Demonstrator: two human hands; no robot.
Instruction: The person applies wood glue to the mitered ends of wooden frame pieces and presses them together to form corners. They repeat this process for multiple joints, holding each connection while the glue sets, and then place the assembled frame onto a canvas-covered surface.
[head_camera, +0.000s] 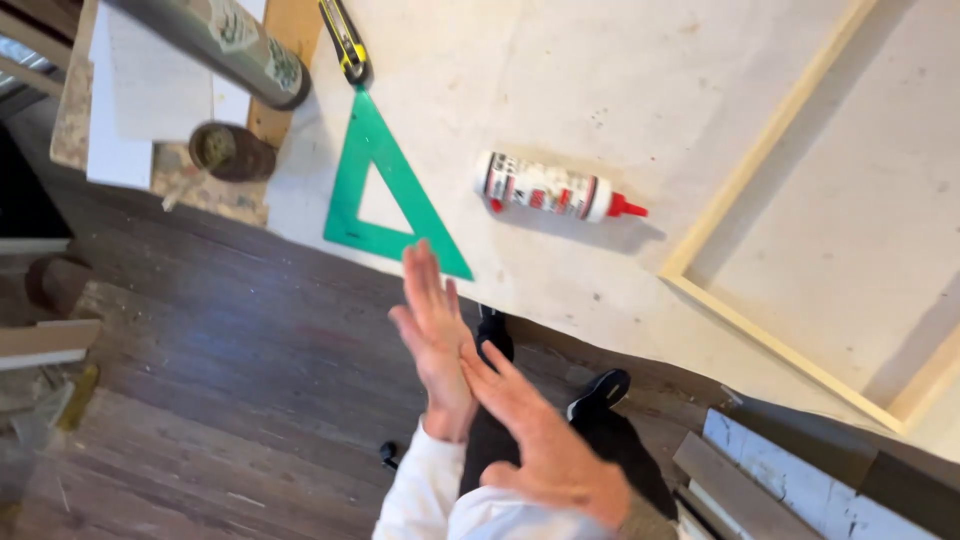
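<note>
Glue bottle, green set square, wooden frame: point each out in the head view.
glue bottle (548, 187), head view, middle of its white body, lying on its side.
green set square (345, 200), head view, its left edge band.
wooden frame (760, 160), head view, its pale left rail.

**Single head cam, steep look-down**

One view only, so no overlap w/ another. Cam sits on the person's head, tilted down and skewed: the table (640, 90) edge runs diagonally from mid-left to lower right of frame. Hands are close to the lens at bottom centre; the tabletop fills the upper right, farther off; the wood floor (200, 400) takes the lower left, farthest.
</note>
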